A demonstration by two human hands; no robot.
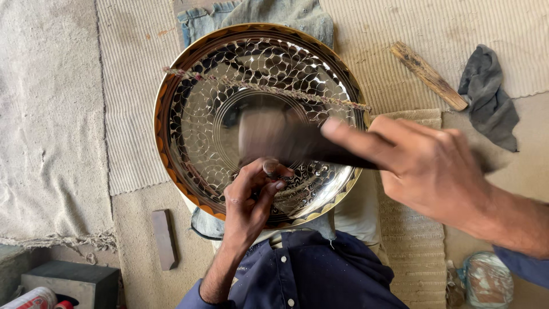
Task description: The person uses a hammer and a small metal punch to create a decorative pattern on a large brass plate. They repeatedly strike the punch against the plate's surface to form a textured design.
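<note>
A large round metal tray [189, 97] with a shiny engraved scale pattern and a golden-brown rim lies in front of me on cloth. My left hand [250, 200] pinches a small metal punch [271, 169] upright against the tray's lower inner band. My right hand [426, 166] grips a dark hammer-like tool [286, 140], blurred by motion, just above the punch. A twisted cord [263, 88] stretches across the tray's upper part.
A flat wooden stick [429, 75] and a dark grey rag [490, 97] lie at the upper right. A brown block [164, 237] rests on the mat at lower left, next to a dark box [71, 280]. A wrapped bundle [487, 280] sits at lower right.
</note>
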